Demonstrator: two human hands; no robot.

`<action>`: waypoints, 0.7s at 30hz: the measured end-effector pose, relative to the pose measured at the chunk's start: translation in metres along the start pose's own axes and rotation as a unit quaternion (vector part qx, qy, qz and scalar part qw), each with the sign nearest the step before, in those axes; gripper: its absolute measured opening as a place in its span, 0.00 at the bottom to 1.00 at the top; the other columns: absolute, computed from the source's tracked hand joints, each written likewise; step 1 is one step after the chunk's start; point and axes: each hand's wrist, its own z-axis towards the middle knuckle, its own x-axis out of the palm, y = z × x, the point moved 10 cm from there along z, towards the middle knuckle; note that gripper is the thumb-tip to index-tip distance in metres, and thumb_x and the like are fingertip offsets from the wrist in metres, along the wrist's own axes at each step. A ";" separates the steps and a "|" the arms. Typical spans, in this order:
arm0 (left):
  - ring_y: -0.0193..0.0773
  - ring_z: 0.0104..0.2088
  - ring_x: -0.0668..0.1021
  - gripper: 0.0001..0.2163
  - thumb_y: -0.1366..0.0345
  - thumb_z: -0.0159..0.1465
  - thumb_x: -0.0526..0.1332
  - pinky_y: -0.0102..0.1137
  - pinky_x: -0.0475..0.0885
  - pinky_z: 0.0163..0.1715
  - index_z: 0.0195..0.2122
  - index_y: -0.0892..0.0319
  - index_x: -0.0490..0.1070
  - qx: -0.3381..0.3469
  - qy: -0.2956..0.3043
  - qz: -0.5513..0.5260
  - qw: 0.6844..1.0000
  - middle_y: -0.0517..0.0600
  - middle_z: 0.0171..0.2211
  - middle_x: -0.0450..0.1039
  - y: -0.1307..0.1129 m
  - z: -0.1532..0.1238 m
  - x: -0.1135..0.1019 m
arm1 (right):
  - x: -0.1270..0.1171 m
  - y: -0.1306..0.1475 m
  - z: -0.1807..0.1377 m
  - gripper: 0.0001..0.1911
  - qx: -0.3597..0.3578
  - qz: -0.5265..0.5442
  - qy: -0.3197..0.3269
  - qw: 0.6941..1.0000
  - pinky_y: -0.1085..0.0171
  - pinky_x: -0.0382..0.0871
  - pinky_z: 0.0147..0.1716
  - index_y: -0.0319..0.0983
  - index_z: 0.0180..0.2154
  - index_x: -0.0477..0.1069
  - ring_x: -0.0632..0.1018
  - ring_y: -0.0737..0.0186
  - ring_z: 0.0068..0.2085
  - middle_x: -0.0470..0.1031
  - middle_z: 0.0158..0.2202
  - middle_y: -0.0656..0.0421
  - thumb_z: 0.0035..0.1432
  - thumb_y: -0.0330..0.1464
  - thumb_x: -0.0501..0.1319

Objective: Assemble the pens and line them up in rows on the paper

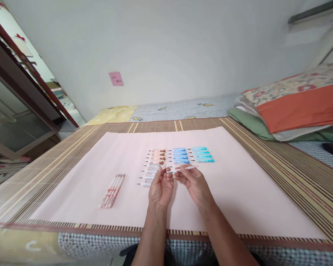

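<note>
Between my two hands a slim pale pen (189,168) lies nearly level above the paper, its tip toward the left. My right hand (192,181) pinches the pen's barrel. The fingers of my left hand (161,186) are closed at its tip end; whether they grip a small part there, I cannot make out. Beyond the hands lie rows of pens: brown ones (157,156), blue ones (179,156) and turquoise ones (202,155). Several pale pens (147,176) are partly hidden behind my left hand. A bunch of white and pink pens (112,191) lies at the left.
A large pale pink sheet (86,166) covers much of the striped mat (63,151). Folded bedding with an orange band (299,107) is piled at the right. A white wall with a pink note (116,78) stands behind, and a glass-panelled door (9,114) at the left.
</note>
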 end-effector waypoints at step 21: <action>0.22 0.16 0.58 0.13 0.65 0.71 0.59 0.22 0.55 0.15 0.28 0.61 0.65 0.021 0.022 0.006 1.000 0.41 0.23 0.58 -0.038 -0.003 0.001 | -0.019 0.003 0.007 0.16 0.026 -0.017 0.039 0.999 0.69 0.64 0.24 0.38 0.30 0.78 0.69 0.72 0.24 0.71 0.24 0.64 0.48 0.42 0.76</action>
